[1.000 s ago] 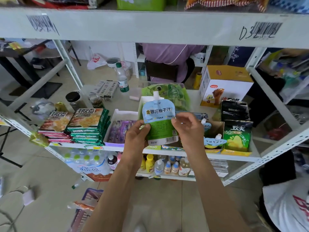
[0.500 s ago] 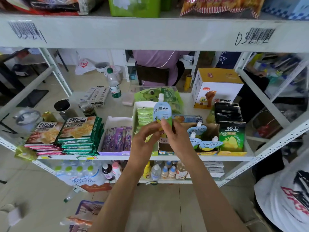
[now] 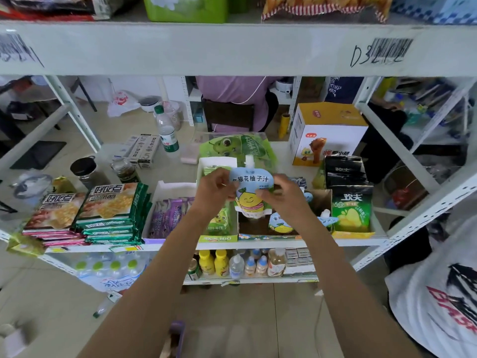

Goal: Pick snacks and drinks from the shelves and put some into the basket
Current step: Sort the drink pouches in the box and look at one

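Observation:
Both my hands hold a blue drink pouch point(image 3: 249, 192) with a white spout and a yellow cartoon fruit, upright above the middle shelf. My left hand point(image 3: 215, 188) pinches its left edge and my right hand point(image 3: 280, 193) pinches its right edge. Just below it stands a brown cardboard box point(image 3: 322, 202) with more of the same pouches point(image 3: 280, 223). A purple basket rim point(image 3: 177, 332) shows at the bottom edge between my forearms.
On the shelf point(image 3: 258, 244): green cracker packs point(image 3: 113, 210) at left, purple snack packs point(image 3: 167, 215), green pouches point(image 3: 219, 220), green chip bags point(image 3: 351, 210) at right. Small bottles point(image 3: 237, 262) fill the lower shelf. A person in a white shirt point(image 3: 436, 293) stands at right.
The pouch was turned from its green back to its front with the fruit picture. It has gone forward from in front of me to above the brown box.

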